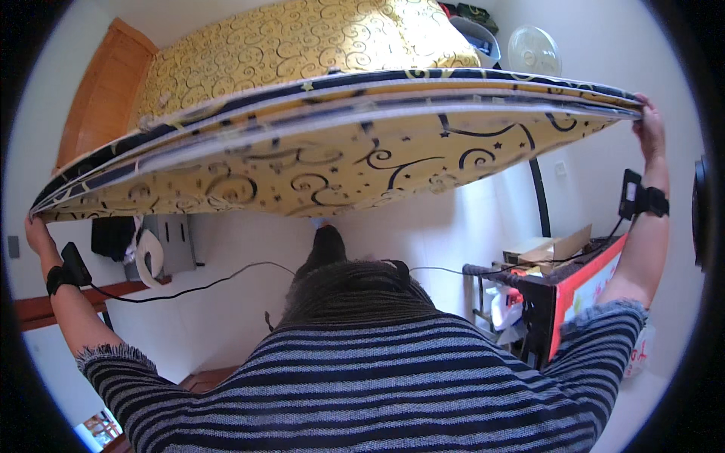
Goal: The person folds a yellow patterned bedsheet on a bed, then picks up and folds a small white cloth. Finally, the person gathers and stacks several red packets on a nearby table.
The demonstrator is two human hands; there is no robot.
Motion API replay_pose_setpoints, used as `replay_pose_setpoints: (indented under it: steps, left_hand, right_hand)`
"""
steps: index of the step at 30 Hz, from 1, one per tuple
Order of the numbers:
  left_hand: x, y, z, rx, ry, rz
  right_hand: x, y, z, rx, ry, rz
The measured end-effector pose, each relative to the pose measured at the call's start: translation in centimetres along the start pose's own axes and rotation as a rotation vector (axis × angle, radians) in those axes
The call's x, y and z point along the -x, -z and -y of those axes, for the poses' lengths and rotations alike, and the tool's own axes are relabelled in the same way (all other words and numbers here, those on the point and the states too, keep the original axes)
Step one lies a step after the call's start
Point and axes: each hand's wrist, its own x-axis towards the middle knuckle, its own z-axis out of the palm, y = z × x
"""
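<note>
A large folded cloth [340, 164], yellow with dark swirls and stars, is stretched across the view between my two hands. Several layers show along its upper edge, some dark, some yellow, some pale. At the far left, my left hand [41, 235] grips one end of it. My right hand [650, 127] pinches the opposite end at the right, arm raised. The cloth's middle sags a little and hangs free above the floor. Behind it lies a bed with a yellow, dark-swirled cover [306, 45].
A wooden headboard [105, 96] stands at upper left, a fan [534, 52] and a basket [481, 42] at upper right. At right is a red-edged table [561, 306] with an open cardboard box [544, 249]. A grey cabinet [175, 243] stands at left. Cables run from both wrists.
</note>
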Motion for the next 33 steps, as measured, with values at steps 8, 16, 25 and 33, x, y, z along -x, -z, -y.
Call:
replay_pose_setpoints:
  steps: [8,16,25,33]
  left_hand:
    - [5.2,-1.5,2.1,0.503,0.387,0.266]
    - [12.2,2.8,2.3,0.738,0.286,0.003]
    - [20.2,14.1,-7.1,1.297,0.029,-0.131]
    - [20.1,17.9,-37.9,1.973,-0.354,0.126]
  right_hand:
    - [5.1,-1.3,-3.6,-0.143,-0.339,0.255]
    - [5.6,1.8,-10.5,-0.500,-0.274,0.061]
    - [22.5,5.1,-8.1,-0.846,0.256,-0.255]
    - [28.5,-8.4,14.0,-0.941,0.617,0.138]
